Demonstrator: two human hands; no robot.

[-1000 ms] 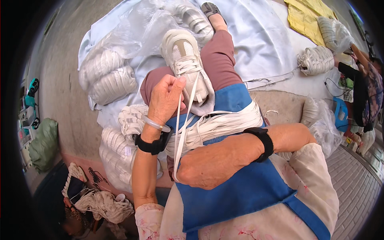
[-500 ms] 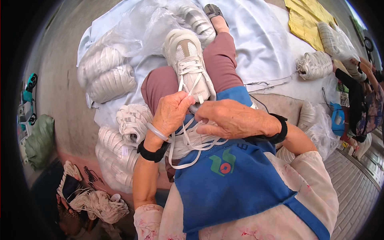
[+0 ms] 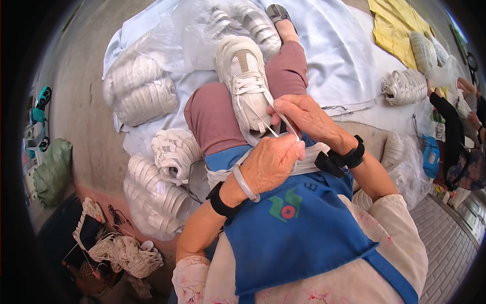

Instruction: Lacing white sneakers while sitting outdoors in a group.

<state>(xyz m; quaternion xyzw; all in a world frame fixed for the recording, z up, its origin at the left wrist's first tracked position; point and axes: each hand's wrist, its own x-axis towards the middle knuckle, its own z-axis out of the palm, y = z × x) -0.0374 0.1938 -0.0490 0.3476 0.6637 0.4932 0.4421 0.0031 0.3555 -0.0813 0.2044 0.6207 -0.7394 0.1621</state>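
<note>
A white and beige sneaker [image 3: 236, 53] rests between my knees, toe pointing away from me, its upper eyelets laced. Flat white shoelace ends [image 3: 289, 124] run from its top eyelets to my hands. My left hand [image 3: 271, 159], with a pale bangle at the wrist, pinches a lace just below the shoe's heel. Close beside it on the right, my right hand [image 3: 309, 119] is closed on the lace near the shoe's collar. More loose white laces [image 3: 217, 176] lie across my lap on the blue apron [image 3: 298, 238], partly hidden by my hands.
Plastic-wrapped bundles of shoes [image 3: 144, 93] lie on the pale cloth [image 3: 334, 50] around me. Left of my knee sits a bundle of shoes [image 3: 174, 149]. A heap of laces [image 3: 126, 256] is at lower left. At far right another person's arm [image 3: 468, 88] shows near a wrapped bundle [image 3: 405, 86].
My left hand has moved right and slightly down with the lace. My right hand has gone up and right and now grips the lace beside the shoe. The loose lace loop by my left wrist has gone.
</note>
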